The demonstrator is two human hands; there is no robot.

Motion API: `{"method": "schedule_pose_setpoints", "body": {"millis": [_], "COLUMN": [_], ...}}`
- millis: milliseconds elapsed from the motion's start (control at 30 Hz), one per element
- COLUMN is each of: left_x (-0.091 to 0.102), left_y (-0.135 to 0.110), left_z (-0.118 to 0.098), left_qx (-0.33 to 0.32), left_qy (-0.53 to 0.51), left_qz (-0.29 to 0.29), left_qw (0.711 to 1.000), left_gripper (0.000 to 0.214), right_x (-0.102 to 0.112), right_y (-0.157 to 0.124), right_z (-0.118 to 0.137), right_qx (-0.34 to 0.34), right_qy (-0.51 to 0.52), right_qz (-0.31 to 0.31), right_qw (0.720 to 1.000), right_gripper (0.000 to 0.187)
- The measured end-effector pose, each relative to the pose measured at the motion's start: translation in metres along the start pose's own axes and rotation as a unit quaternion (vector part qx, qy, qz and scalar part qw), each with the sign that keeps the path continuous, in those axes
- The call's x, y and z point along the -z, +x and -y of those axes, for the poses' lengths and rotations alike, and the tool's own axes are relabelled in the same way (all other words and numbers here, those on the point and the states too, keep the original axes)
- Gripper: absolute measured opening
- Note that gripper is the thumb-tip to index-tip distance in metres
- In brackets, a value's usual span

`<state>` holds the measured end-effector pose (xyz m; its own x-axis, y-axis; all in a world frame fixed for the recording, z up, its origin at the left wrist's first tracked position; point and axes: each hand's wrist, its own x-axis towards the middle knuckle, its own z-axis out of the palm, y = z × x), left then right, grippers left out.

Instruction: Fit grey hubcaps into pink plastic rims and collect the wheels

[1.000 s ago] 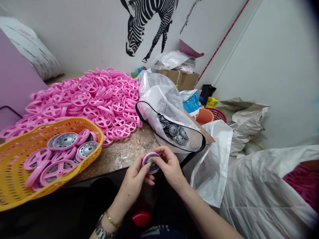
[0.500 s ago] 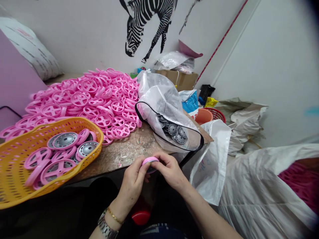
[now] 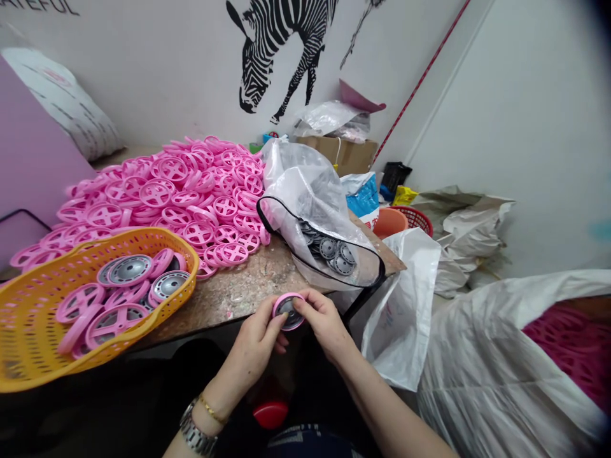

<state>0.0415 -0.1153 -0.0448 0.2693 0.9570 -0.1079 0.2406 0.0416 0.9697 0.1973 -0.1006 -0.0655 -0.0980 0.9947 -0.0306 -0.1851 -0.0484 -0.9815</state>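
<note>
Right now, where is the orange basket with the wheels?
The orange basket is at the left of the head view, in front of the pink wheel pile, left of the left hand.

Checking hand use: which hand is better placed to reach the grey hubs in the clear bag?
Probably right: the right hand is nearer the clear bag than the left hand, across the pink wheel.

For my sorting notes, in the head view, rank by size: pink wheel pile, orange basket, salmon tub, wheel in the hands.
Largest first: pink wheel pile, then orange basket. The salmon tub and the held wheel look alike; camera nearness leaves them unsure.
</note>
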Motion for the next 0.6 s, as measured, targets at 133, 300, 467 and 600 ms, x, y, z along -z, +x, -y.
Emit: {"method": "schedule_pose_setpoints", "body": {"millis": [133,300,467,600], "left_x": [-0.003,0.0,-0.001,-0.008], "left_y": [-0.002,0.0,0.003,0.002], "left_z": [0.001,0.003,0.014,0.023], "left_qx": [-0.007,-0.01,0.022,0.036], "left_qy": [-0.027,-0.031,-0.043,-0.089], "left_qz": [-0.045,-0.032,-0.005,-0.04], "left_qw": [0.999,0.999,0.999,0.995], "left_gripper": [0.037,0.04,0.06,0.058], "right_x": [-0.001,0.0,-0.001,-0.006], "right_y": [-0.005,-0.007,-0.002,-0.003], "right_z": [0.007,0.001,-0.007,-0.007], "right_qx": [0.034,0.051,-0.005,-0.013], "right_qy": [-0.029,-0.046,0.021,0.012], "right_qz": [0.039,0.012,0.018,0.014], "right_qw": [0.998,0.998,1.0,1.0], "right_gripper": [0.018,0.01,0.02,0.022]}}
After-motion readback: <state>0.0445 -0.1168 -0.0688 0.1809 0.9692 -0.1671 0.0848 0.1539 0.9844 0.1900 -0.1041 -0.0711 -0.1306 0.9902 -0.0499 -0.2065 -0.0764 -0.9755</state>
